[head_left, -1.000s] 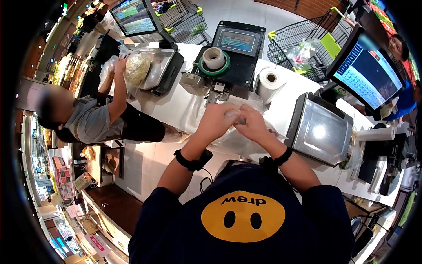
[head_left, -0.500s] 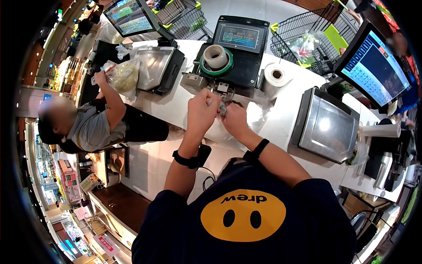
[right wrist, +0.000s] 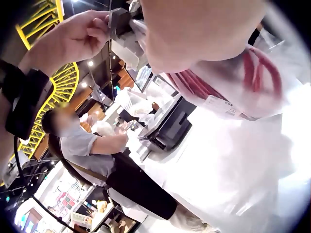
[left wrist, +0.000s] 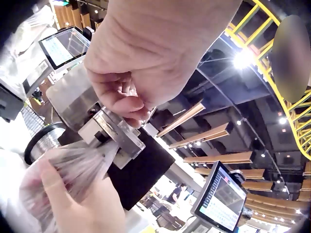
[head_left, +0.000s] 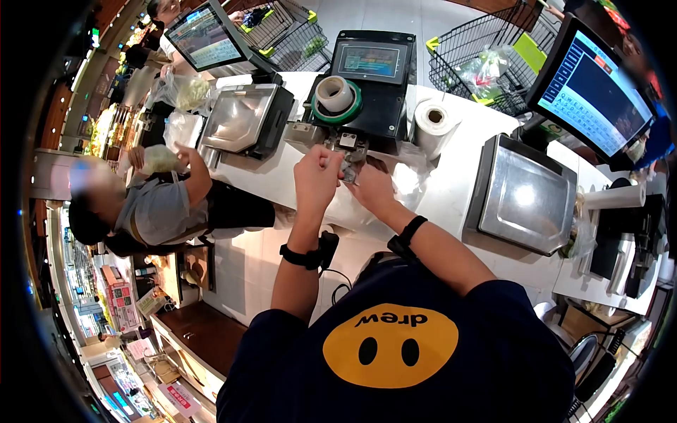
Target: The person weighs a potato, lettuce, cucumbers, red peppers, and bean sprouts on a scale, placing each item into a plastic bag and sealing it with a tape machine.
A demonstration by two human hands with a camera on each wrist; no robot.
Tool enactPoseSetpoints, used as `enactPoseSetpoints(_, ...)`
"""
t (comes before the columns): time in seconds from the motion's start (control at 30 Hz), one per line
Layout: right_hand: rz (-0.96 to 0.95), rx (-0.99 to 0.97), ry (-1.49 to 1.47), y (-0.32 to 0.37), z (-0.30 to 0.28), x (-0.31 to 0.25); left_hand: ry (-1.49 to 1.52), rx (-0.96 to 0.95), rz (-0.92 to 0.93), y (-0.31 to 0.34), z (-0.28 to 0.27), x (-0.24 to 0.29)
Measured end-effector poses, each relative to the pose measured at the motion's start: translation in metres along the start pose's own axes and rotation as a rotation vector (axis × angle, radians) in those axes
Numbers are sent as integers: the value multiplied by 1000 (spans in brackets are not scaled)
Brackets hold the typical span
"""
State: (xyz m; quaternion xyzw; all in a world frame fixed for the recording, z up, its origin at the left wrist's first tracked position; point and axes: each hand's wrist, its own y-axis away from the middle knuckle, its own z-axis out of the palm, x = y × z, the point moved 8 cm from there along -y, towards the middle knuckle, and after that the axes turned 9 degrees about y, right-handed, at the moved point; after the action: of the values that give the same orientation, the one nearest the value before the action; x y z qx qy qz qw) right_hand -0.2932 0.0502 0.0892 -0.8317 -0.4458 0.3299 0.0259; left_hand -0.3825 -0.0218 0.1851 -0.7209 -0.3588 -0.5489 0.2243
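Observation:
In the head view, the left hand (head_left: 317,182) and right hand (head_left: 374,189) are at the metal head (head_left: 347,144) of a black machine (head_left: 384,116). A clear bag's gathered neck enters the metal slot (left wrist: 115,138) in the left wrist view. Beyond the slot, the left hand (left wrist: 150,53) is curled, with a bit of plastic between its fingers. Below the slot, the right hand (left wrist: 85,208) grips the bag (left wrist: 73,167). Red, long contents and a white label (right wrist: 222,105) show through the bag in the right wrist view; the right hand (right wrist: 204,34) partly hides it.
A plastic roll (head_left: 436,121) stands right of the machine. Metal-topped scales (head_left: 525,192) with screens flank it, left scale (head_left: 243,116) included. Another person (head_left: 166,204) stands at left handling a bag. Shopping carts (head_left: 486,60) are behind the white counter (head_left: 448,169).
Both hands have moved left and up to the machine's metal head, the bag's neck with them. The person at left has taken a bag off the left scale.

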Motion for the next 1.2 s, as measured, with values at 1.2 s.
enactPoseSetpoints(1.2, 776, 1246, -1204, 291, -462, 532, 336, -310, -95, 176, 259, -33)
